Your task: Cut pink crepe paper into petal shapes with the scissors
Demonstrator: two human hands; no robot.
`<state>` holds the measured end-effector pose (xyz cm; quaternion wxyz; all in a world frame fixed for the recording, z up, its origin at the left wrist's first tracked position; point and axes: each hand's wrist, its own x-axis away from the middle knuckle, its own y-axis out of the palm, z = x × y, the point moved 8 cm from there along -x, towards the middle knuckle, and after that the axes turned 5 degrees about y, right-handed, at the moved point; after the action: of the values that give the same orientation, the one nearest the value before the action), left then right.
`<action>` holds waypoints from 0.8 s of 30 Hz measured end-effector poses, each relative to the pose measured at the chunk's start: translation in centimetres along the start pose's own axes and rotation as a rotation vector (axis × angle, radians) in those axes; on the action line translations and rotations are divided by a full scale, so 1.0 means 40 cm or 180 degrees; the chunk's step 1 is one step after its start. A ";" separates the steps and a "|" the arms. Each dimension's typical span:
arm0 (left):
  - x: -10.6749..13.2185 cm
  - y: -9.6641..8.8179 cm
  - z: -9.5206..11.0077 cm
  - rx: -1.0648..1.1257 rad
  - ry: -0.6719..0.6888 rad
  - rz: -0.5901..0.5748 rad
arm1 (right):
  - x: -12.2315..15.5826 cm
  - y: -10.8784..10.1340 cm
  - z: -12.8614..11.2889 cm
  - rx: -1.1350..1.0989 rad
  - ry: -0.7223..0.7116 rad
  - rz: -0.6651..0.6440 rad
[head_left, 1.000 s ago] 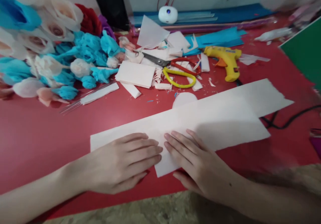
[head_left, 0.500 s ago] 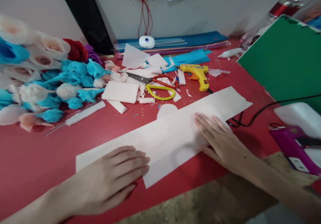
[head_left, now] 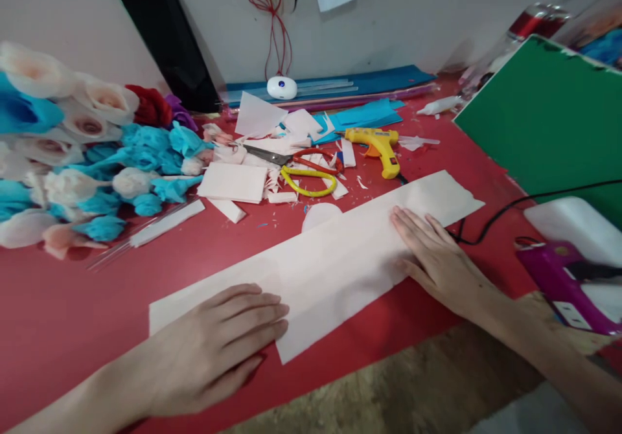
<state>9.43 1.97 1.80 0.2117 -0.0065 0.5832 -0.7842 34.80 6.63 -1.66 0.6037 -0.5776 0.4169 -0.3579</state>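
Observation:
A long strip of whitish crepe paper (head_left: 335,259) lies slantwise across the red table, its surface slightly wavy. My left hand (head_left: 218,340) rests flat on the strip's left part, fingers stretched out and pointing right. Toward the other end, my right hand (head_left: 432,259) lies palm down on the paper with its fingers extended. A small round white piece (head_left: 321,217) pokes out from behind the strip's far edge. Beyond it are scissors (head_left: 296,165) with one red and one yellow handle loop, and a yellow glue gun (head_left: 376,148).
Paper flowers (head_left: 140,146) in white, blue and red crowd the left side. Paper scraps and a folded white stack (head_left: 232,182) lie mid-table. A green board (head_left: 549,116) leans at the right, above a purple power strip (head_left: 558,278). A black cord (head_left: 515,204) runs across the right.
My right hand has slid a little to the right along the paper strip. My left hand stays in place on it. The camera view has shifted slightly.

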 end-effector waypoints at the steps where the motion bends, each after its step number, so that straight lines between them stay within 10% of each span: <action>1: -0.003 -0.002 0.000 -0.0003 -0.0006 0.0014 | 0.000 -0.001 -0.001 -0.0007 0.0007 0.0010; 24: -0.054 -0.007 0.028 -0.0824 0.0182 0.0247 | 0.001 -0.014 -0.010 -0.0071 -0.0036 0.0386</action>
<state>11.59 1.73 2.93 0.2226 0.0112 0.6851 -0.6935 34.47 6.37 -1.09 0.6201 -0.5601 0.4517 -0.3127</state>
